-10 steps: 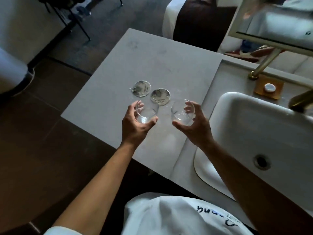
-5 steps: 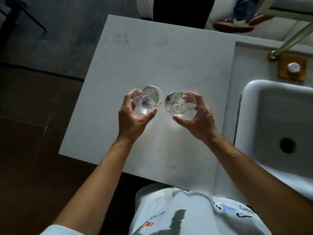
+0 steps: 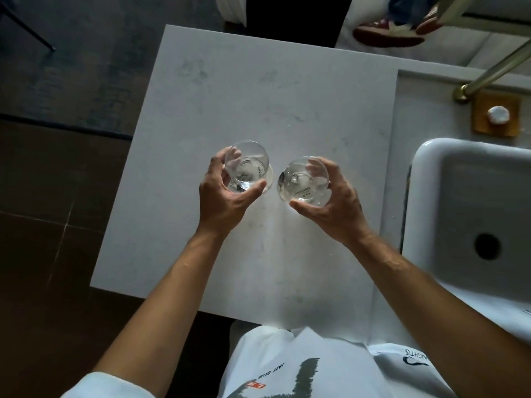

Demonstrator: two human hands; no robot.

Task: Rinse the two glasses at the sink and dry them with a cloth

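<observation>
Left hand: fingers and thumb curled round the left glass, thumb on the near side, fingertips visible through the glass on the far side. The glass is clear and sits over a round coaster, whose edge shows just right of the hand. Whether the glass rests on the coaster or is held above it cannot be told from this view.

Right hand: fingers and thumb curled round the right glass, thumb at the near rim, fingers wrapped over the far and right side. The glass is clear, with small print on its base. Whether it touches the counter cannot be told.

The two glasses lie between the hands, close to each other but apart. Both are over the grey counter, forward of the wrists.

The sink is right of the right hand, well apart from it; it is white, with a dark drain. Forward of the sink and far right of the hand, a brass rod meets the counter, beside a brown square plate carrying a white knob.

Both forearms are bare. A white printed shirt shows at the near edge, below the hands. Dark floor lies left of the left hand.
</observation>
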